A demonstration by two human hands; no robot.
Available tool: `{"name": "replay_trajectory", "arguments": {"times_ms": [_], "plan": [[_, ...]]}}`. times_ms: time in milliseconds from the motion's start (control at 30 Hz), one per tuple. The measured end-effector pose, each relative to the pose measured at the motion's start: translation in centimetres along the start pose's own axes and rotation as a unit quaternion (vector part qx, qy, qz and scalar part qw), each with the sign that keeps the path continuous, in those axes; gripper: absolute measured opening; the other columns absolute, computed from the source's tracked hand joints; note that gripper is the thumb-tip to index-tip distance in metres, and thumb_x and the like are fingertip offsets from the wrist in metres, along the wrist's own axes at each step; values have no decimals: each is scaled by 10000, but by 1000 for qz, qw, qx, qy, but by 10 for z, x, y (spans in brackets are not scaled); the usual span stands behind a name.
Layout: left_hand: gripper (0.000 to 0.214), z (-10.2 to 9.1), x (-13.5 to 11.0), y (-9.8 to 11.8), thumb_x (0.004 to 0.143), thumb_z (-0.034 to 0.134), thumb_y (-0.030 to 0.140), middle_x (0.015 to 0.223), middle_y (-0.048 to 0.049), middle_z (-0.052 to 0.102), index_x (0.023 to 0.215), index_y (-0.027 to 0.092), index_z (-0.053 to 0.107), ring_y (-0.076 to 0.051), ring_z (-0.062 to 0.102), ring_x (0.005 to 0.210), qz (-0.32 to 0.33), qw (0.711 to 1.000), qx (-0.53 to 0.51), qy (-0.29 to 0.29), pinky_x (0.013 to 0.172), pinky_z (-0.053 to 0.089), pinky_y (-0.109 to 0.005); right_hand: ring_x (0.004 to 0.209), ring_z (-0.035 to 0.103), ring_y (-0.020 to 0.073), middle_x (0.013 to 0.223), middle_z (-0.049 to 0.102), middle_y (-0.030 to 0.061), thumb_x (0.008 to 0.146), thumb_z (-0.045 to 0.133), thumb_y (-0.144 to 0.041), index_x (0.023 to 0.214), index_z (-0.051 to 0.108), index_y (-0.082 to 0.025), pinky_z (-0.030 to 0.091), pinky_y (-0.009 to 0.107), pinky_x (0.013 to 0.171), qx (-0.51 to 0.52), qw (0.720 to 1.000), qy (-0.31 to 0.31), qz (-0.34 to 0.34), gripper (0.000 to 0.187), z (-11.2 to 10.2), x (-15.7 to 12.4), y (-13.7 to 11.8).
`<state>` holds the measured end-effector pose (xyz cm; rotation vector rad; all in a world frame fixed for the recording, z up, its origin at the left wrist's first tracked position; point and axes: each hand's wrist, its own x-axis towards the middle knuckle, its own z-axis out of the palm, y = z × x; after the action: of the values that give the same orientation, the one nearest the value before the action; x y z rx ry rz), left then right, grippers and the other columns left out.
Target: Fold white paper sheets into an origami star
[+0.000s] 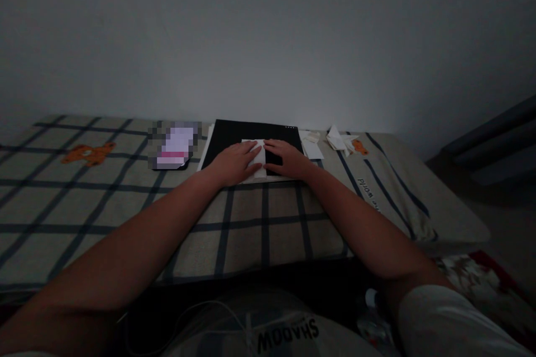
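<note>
Dim room; plain greyish wall (268,39); cloth-covered table (247,220) alongside, dark checks on pale ground.

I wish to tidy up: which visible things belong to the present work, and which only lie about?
Apparently in use:
white paper, at left hand and right hand
black-covered book or folder beneath it

Apparently lying about:
phone
bottle
loose papers at right, perhaps related

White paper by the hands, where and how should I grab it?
This paper is probably best pinched at its near end, from the near side: it lies flat on the black cover, and that end shows between the left hand and right hand.
</note>
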<state>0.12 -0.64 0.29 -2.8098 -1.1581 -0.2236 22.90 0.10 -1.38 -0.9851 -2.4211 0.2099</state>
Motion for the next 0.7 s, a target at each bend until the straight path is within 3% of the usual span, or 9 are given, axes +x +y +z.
{"name": "replay_trajectory", "arguments": {"times_ms": [133,267,367,500,700], "plan": [[611,2,1,1,1011,326,488,1554,-190,362,1482,104,394,-303,365,1417,-15,1000,-1,2,1148,298,-430,1267,556,261,1333,627,145,896,627,-345,1275,648,-185,423,485,1086,10,1000,-4,-20,411,4,2,-1],[598,0,1,1,1012,341,455,1549,-184,374,1474,81,400,-294,355,1420,4,1000,2,13,1162,274,-418,1265,555,261,1344,614,165,905,619,-357,1245,665,-149,429,470,1081,4,1000,-9,-25,402,7,1,2],[525,-5,2,0,1021,317,414,1497,-134,465,1420,122,493,-277,390,1391,36,999,11,28,1162,271,-417,1271,550,257,1349,610,157,905,618,-344,1249,664,-158,426,466,1088,1,1000,-17,-25,394,7,1,3],[499,-8,3,-3,1026,289,404,1420,-93,558,1357,159,570,-237,486,1311,31,1000,2,-4,1108,356,-367,1273,546,253,1348,609,133,888,639,-335,1256,660,-193,423,468,1091,4,1000,-13,-11,394,6,0,3],[521,-10,2,-3,1024,295,437,1471,-90,514,1399,174,542,-230,472,1339,27,999,-2,-29,1115,353,-354,1171,607,239,1234,675,120,864,670,-283,1091,740,-199,471,455,1024,27,999,1,-28,252,-1,0,-2]]}}
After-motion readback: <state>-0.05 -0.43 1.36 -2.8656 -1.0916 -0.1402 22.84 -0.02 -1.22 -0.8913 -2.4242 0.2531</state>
